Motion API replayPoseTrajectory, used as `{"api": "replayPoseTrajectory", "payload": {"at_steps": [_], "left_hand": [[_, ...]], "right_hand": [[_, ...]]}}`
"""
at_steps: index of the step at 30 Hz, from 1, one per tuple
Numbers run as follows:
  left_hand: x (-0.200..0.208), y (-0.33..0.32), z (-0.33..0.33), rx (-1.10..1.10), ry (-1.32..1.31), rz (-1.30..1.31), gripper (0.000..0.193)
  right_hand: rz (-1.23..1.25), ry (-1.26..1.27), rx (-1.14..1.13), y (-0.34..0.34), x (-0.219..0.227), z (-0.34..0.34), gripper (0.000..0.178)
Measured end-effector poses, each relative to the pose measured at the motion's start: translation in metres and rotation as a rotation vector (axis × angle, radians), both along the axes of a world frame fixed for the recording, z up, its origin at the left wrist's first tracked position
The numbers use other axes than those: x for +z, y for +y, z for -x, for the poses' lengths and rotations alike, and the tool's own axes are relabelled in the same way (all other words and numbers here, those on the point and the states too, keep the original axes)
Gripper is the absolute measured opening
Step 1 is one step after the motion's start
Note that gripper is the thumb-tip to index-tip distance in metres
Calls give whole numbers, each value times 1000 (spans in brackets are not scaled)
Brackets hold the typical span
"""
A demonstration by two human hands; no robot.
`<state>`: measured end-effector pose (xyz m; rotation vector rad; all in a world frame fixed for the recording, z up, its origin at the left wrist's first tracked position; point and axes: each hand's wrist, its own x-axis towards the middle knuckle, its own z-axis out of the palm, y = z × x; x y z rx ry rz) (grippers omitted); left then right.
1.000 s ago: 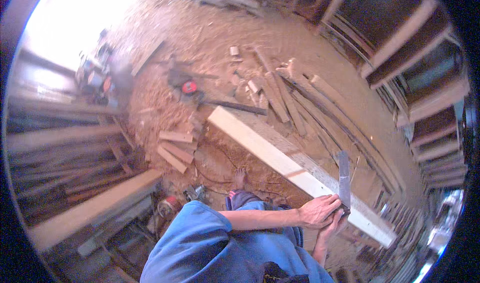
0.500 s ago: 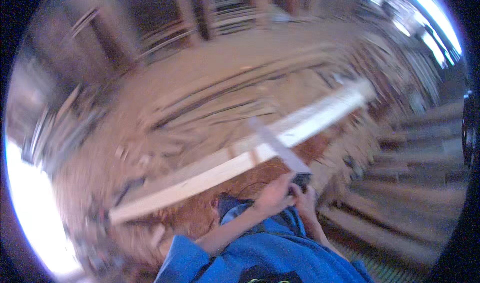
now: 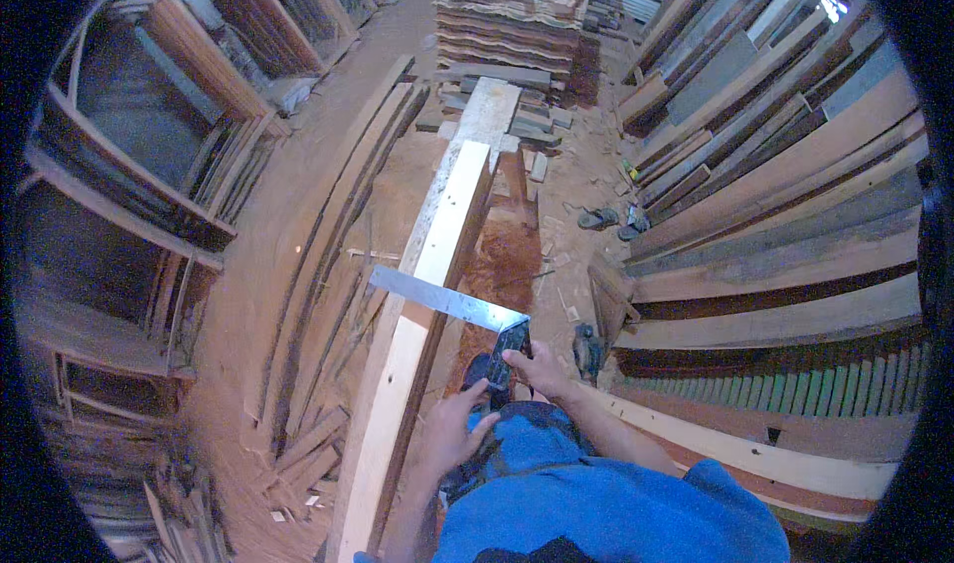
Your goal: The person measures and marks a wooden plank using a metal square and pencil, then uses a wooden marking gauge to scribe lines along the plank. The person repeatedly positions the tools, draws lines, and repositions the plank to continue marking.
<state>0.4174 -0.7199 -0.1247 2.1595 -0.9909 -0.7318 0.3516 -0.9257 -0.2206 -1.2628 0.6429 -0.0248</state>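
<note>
A pale squared timber beam [image 3: 388,404] runs from near my left side away toward the top middle. Across its top lies the flat metal blade of a tool [image 3: 447,300], its black handle set at about a right angle to the blade. My right hand [image 3: 542,369] is closed around that handle, thumb on top. Just beside the handle's lower end is my left hand [image 3: 462,426], fingers apart and a fingertip close to it; whether it touches cannot be made out. Whether the blade has teeth is too fine to tell.
The beam's far end rests on a support near a stack of rough boards [image 3: 507,31]. Long planks [image 3: 333,235] lie on the dusty ground to the left. More boards [image 3: 775,245] lean along the right. Wooden frames [image 3: 129,195] stand at left, and sandals [image 3: 598,218] lie at right.
My view has turned to the right, so the beam now runs away from me. The tool still crosses the beam. My left hand has moved apart from my right.
</note>
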Motion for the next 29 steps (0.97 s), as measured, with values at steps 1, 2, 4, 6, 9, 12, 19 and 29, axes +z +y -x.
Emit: {"api": "replayPoseTrajectory", "payload": {"at_steps": [1,2,4,6,9,12,19,29], "left_hand": [[-7,-11,-12,35,-108,88,72],[-16,-27,-25,71,-177,103,73],[-34,-61,-56,144,-289,109,76],[-50,-101,-94,227,-369,90,83],[-72,-159,-150,307,-370,-50,100],[-89,-209,-205,259,-382,-291,121],[-107,-245,-251,179,-510,-322,125],[-127,-221,-246,182,-514,-284,104]], "right_hand": [[-68,-24,-17,-10,-3,-12,18],[-171,-91,-7,-22,-9,-25,18],[42,-15,25,-55,-24,-63,19],[139,29,70,-90,-40,-100,23],[134,-60,100,-136,-64,-144,24],[204,-95,54,-161,-78,-186,23],[-74,108,170,-179,-82,-240,22],[-353,93,132,-129,-123,-247,74]]}}
